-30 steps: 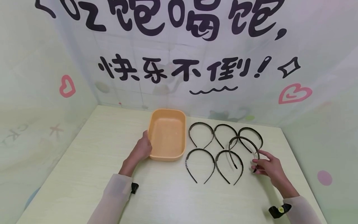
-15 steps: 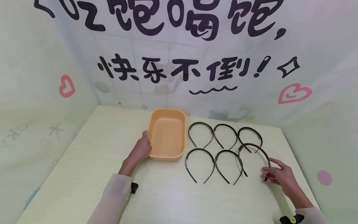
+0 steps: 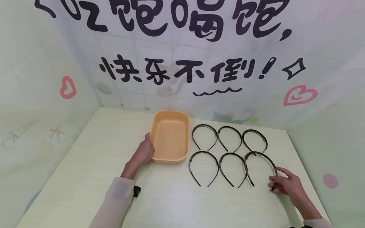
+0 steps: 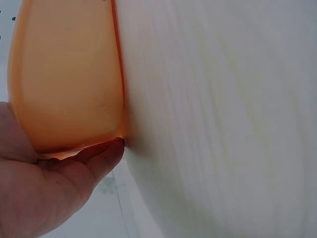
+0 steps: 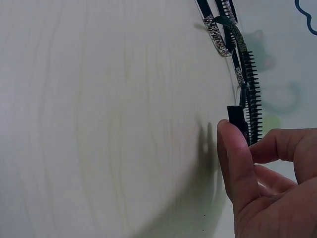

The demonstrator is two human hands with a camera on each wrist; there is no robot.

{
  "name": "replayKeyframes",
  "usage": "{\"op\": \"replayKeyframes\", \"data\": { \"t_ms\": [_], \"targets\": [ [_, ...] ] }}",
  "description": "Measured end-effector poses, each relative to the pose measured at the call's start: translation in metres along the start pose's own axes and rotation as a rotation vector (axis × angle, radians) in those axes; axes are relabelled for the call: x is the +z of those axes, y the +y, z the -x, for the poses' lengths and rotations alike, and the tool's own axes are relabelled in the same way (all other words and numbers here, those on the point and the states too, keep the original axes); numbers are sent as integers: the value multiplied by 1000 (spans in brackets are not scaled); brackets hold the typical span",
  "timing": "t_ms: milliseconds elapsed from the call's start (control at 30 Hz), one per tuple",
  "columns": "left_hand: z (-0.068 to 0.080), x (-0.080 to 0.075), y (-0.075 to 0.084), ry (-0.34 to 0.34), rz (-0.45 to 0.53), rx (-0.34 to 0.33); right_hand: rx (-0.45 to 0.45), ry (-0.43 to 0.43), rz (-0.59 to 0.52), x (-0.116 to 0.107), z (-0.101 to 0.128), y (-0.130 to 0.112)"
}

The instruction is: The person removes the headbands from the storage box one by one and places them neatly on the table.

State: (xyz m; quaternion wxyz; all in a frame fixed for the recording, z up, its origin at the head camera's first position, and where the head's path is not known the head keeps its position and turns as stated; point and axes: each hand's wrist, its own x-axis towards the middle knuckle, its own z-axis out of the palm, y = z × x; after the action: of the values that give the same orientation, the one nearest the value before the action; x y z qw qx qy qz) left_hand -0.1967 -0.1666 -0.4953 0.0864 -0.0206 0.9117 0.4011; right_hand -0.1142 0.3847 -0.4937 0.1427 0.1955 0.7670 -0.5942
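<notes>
My left hand (image 3: 144,150) grips the left side of an orange plastic tub (image 3: 170,161), which stands near the back wall. In the left wrist view the fingers and thumb close on the edge of the tub (image 4: 69,74). My right hand (image 3: 291,185) pinches one leg of a black toothed headband (image 3: 266,156), low over the table at the right. Its comb teeth show in the right wrist view on the headband (image 5: 254,101). The held headband's left leg overlaps another headband (image 3: 233,154); whether they touch I cannot tell.
Between the tub and my right hand, more black headbands lie in two rows. A headband (image 3: 203,152) is in the front row; a back-row headband (image 3: 255,130) lies just behind the held one. Printed cloth walls (image 3: 171,95) border the pale table (image 3: 182,202) at back and sides.
My right hand has moved right and toward me, lowering the headband to the right end of the front row. The left hand and the tub have stayed still.
</notes>
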Motion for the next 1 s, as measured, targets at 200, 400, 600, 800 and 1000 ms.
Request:
{"op": "replayKeyframes", "data": {
  "t_ms": [200,400,600,800,1000],
  "targets": [
    [0,0,-1,0,0,7,7,3,7,-5,4,7],
    [-1,-1,-2,2,-4,15,17,21,11,-11,7,8],
    [0,-2,-1,6,-3,14,10,16,10,-13,10,9],
    [-1,-1,-1,2,-3,5,-21,-22,58,-9,12,8],
    [-1,1,-1,-5,-2,3,-19,-32,175,-11,12,3]
  ]
}}
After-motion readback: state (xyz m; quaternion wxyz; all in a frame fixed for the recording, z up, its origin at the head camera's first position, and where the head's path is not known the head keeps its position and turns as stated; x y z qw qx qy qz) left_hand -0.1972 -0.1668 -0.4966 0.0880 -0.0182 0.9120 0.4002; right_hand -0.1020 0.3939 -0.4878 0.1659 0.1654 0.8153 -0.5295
